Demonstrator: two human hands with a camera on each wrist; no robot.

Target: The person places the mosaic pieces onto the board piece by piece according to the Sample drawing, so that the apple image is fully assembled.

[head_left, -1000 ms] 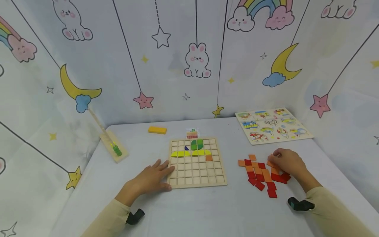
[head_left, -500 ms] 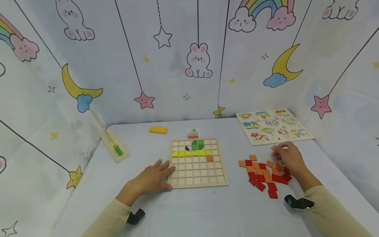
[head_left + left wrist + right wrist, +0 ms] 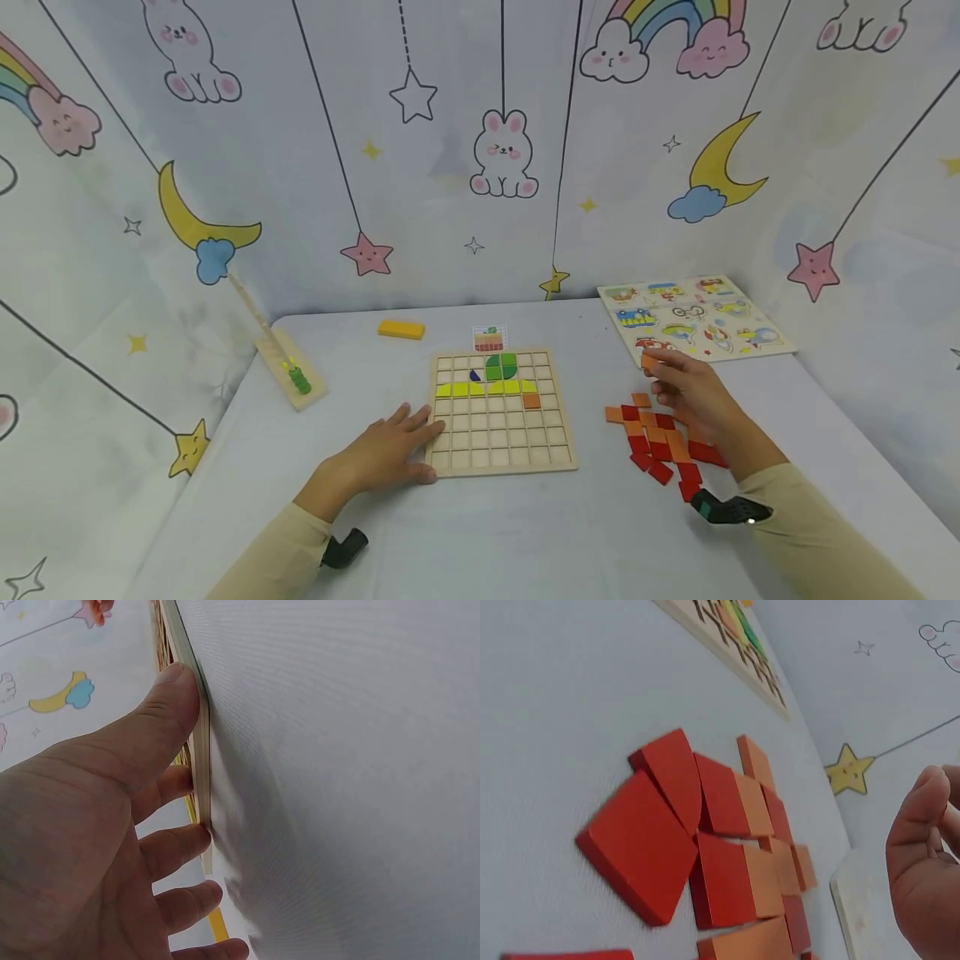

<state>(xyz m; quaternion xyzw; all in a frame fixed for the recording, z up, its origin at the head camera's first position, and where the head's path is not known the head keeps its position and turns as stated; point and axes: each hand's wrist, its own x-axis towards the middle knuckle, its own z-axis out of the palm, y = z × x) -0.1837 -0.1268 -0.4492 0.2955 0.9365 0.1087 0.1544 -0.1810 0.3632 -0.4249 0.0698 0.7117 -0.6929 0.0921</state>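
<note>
In the head view, a wooden grid board (image 3: 498,435) carries green, yellow, blue and orange tiles in its upper rows. My left hand (image 3: 382,457) rests at its left edge with fingers spread. The left wrist view shows that thumb (image 3: 169,705) and the fingertips against the board's side (image 3: 201,761). Higher up and to the right, my right hand (image 3: 697,400) pinches a small orange tile (image 3: 649,360) above the table. Below that hand lies a loose group of red and orange tiles (image 3: 658,451), seen closer in the right wrist view as flat red tiles (image 3: 641,847) and orange ones.
A picture puzzle board (image 3: 720,333) lies at the back right, near the right hand. Behind the grid board are a small picture card (image 3: 490,338) and a yellow block (image 3: 401,330). At the left stands a wooden base (image 3: 277,364) with a green caterpillar (image 3: 298,381).
My right hand has lifted an orange tile from the group and carried it left, towards the grid board. My left hand stays at the board's edge.
</note>
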